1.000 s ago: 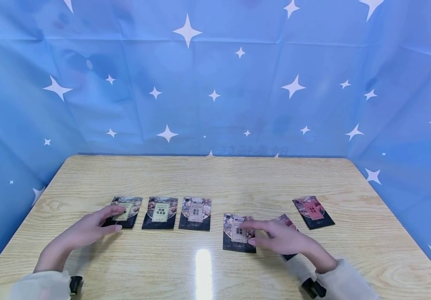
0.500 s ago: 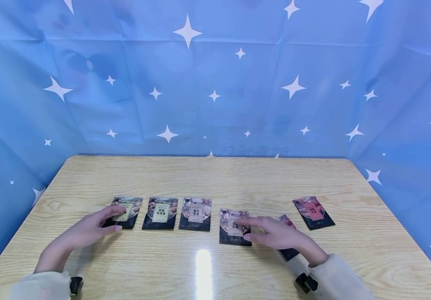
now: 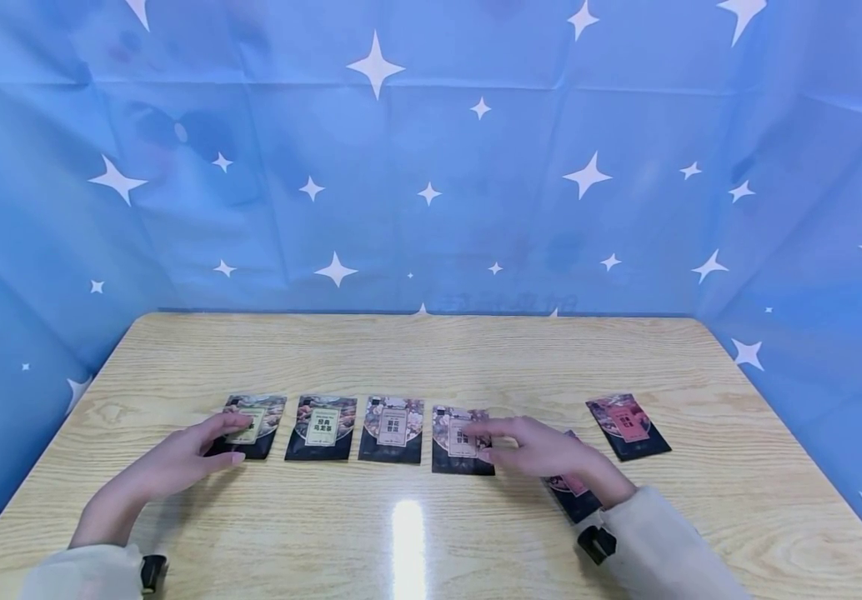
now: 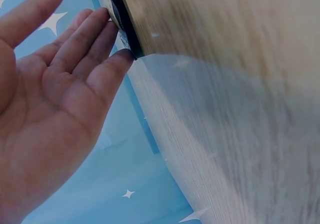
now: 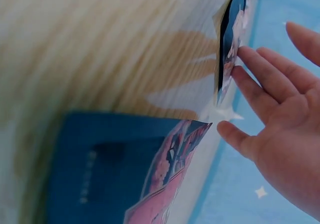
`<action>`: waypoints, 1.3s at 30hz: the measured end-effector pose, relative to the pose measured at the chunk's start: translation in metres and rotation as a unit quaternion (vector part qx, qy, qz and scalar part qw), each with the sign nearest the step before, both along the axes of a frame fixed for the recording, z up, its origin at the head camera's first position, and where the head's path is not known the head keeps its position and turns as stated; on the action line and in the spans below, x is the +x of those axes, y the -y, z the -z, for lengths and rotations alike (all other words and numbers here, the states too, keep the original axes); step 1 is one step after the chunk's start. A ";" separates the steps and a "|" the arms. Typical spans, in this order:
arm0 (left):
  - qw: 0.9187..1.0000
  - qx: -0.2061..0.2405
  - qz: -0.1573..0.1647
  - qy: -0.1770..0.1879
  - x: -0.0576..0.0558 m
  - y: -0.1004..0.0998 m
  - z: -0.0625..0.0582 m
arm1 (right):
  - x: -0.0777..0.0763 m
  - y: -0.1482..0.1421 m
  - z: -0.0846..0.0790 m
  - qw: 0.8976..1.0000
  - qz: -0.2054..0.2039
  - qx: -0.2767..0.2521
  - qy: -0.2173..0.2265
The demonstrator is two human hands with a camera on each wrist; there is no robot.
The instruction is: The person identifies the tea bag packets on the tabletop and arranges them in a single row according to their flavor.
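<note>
My left hand (image 3: 179,458) has its fingers resting on the leftmost tea packet (image 3: 266,423), a black one with a yellow-green label; the left wrist view shows the fingertips (image 4: 125,58) at its edge. Beside it lie a matching tea packet (image 3: 322,429) and one with a pale pink label (image 3: 391,431). With loosely extended fingers, my right hand (image 3: 539,448) touches the right part of a second pale-pink-labelled packet (image 3: 452,443), flat on the table. Beneath the right forearm lies a red-labelled packet (image 3: 573,497), partly hidden and tilted; it looms large in the right wrist view (image 5: 110,169).
Another red-labelled packet (image 3: 629,427) lies slanted at the right. All lie on a light wood-grain table (image 3: 311,533), its far edge meeting a blue curtain (image 3: 431,233) with white stars. A bright light reflection (image 3: 408,550) shows near the front.
My right hand has slid the pale-pink-labelled packet left and away from me, close to the row of three. More of the red-labelled packet's lower part shows. The left hand stays put.
</note>
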State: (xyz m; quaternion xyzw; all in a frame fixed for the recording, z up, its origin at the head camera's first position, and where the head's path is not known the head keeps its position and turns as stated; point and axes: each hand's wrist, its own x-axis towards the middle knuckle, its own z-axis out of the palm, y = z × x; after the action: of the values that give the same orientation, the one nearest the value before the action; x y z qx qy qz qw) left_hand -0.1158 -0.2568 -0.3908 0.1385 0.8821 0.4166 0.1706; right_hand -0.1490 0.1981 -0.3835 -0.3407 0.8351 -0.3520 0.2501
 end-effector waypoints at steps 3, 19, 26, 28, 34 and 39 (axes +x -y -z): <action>1.000 -0.001 0.000 -0.002 0.000 0.000 0.000 | -0.002 0.001 0.000 1.000 0.005 0.005 0.001; 1.000 0.001 0.000 -0.003 0.001 -0.001 0.000 | -0.008 0.002 0.001 1.000 0.005 0.001 0.001; 1.000 0.002 0.000 0.001 0.001 -0.002 0.000 | -0.006 -0.001 -0.001 1.000 0.010 -0.012 -0.007; 1.000 0.000 -0.001 0.002 0.001 -0.002 0.000 | -0.006 -0.003 -0.004 1.000 0.012 -0.016 -0.009; 1.000 -0.003 -0.001 0.001 0.001 -0.002 -0.001 | -0.004 -0.013 -0.012 0.999 0.027 -0.013 -0.018; 1.000 -0.007 -0.004 0.003 0.001 -0.001 -0.001 | -0.003 -0.025 -0.018 0.998 0.041 -0.007 -0.037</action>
State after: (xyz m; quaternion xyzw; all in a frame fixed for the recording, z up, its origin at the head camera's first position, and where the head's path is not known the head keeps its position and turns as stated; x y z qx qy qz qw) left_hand -0.1153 -0.2556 -0.3896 0.1324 0.8848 0.4119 0.1729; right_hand -0.1516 0.2226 -0.3654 -0.3206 0.8546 -0.3549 0.2024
